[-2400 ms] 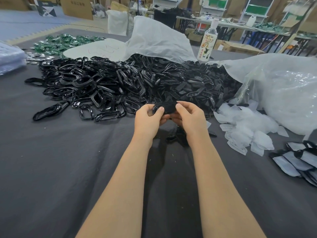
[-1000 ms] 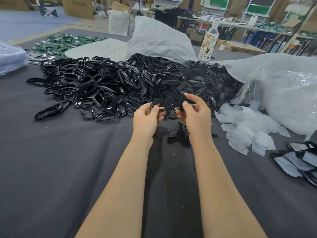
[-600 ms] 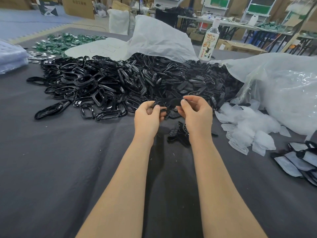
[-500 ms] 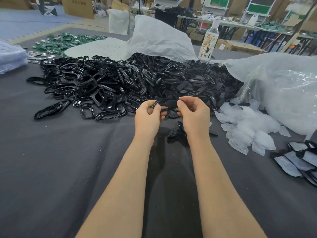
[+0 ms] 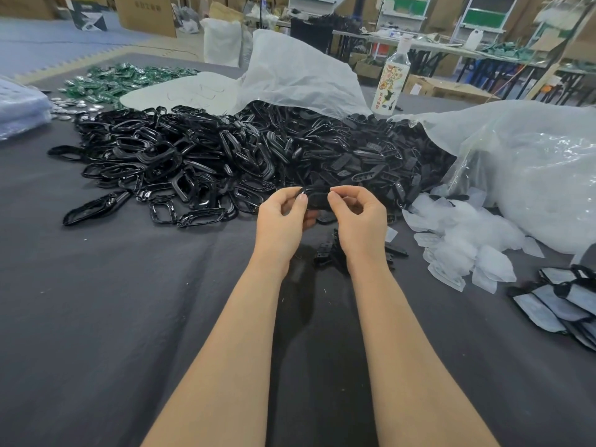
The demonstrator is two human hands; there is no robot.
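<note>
The left hand [image 5: 280, 221] and right hand [image 5: 361, 217] cover the ends of the black part [image 5: 317, 199].

One camera only, on my head. Looks forward and down over desk [image 5: 129, 317]. Arms come in from bottom edge. Left hand [image 5: 280, 221], right hand [image 5: 361, 217] close, mid-picture. Far room along top.

Left grip [image 5: 280, 221] and right grip [image 5: 362, 221] held close together, fingertips pinching.

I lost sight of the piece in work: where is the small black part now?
In the head view, centre frame: the small black part is pinched between the left hand and right hand, just in front of the pile of black frames.
</note>
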